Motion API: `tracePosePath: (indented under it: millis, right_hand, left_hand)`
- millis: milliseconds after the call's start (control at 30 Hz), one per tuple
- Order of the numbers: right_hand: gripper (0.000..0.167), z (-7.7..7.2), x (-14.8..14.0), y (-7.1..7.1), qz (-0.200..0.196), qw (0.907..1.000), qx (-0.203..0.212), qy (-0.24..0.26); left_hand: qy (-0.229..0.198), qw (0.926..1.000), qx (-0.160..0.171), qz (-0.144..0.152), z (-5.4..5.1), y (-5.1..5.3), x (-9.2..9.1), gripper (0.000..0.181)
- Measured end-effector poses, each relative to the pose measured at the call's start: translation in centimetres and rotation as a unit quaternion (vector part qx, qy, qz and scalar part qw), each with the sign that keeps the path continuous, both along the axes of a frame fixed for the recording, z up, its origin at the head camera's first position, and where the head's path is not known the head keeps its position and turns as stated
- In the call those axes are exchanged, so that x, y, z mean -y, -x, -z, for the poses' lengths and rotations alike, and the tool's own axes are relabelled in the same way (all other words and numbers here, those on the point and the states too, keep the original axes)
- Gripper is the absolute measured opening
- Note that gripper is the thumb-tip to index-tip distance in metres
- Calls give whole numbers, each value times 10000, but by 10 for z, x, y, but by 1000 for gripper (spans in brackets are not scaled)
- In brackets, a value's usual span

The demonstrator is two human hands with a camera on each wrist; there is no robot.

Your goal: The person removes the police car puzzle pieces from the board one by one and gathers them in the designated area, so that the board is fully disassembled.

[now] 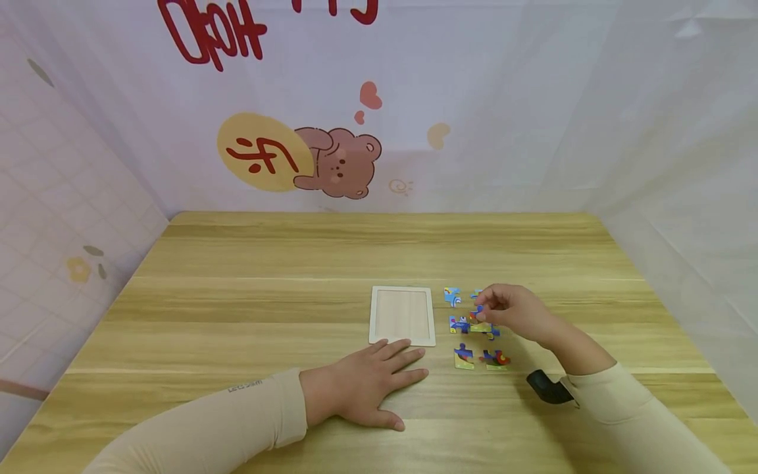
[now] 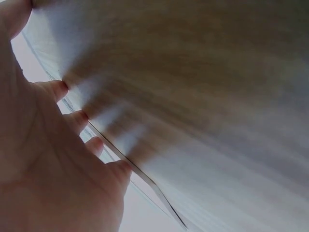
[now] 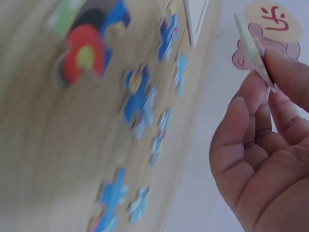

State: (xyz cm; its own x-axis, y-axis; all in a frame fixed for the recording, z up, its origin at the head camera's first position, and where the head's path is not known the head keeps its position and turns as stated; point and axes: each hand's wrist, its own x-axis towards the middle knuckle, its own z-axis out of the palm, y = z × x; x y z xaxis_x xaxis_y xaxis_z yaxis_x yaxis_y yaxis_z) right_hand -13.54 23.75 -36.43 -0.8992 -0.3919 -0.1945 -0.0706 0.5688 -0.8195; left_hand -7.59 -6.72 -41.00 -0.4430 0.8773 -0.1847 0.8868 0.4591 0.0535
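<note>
My right hand point(image 1: 518, 313) pinches a jigsaw piece point(image 1: 480, 325) between thumb and fingers, raised over other pieces. In the right wrist view that jigsaw piece point(image 3: 249, 47) is tilted, seen nearly edge-on. Spread flat on the table, my left hand point(image 1: 370, 385) has its fingertips at the near edge of a pale wooden puzzle tray point(image 1: 374, 317). Several colourful pieces lie right of the tray, among them a sky-blue piece point(image 1: 452, 296), a blue-and-yellow piece point(image 1: 464, 357) and one with a red wheel point(image 1: 501, 358). The right hand partly hides some.
The wood-grain table point(image 1: 266, 263) backs onto a white cloth point(image 1: 503, 131) printed with a bear. A black strap-like object point(image 1: 549, 387) juts from the right cuff, just above the tabletop. White cloth also hangs at both sides.
</note>
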Motion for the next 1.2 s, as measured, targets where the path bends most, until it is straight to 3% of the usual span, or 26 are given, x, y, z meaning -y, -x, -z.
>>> tracePosePath:
  millis: [433, 667, 1200]
  right_hand:
    - [25, 12, -42, -15, -154, 9967, 800, -63]
    - [29, 20, -62, -20, -381, 9948, 943, 0]
    - [29, 29, -86, -27, -126, 9941, 1080, -45]
  left_hand:
    - [5, 9999, 136, -57, 0, 0, 0, 78]
    - [-1, 9999, 106, -30, 1, 0, 0, 78]
    - [43, 9999, 96, -29, 1, 1, -1, 79]
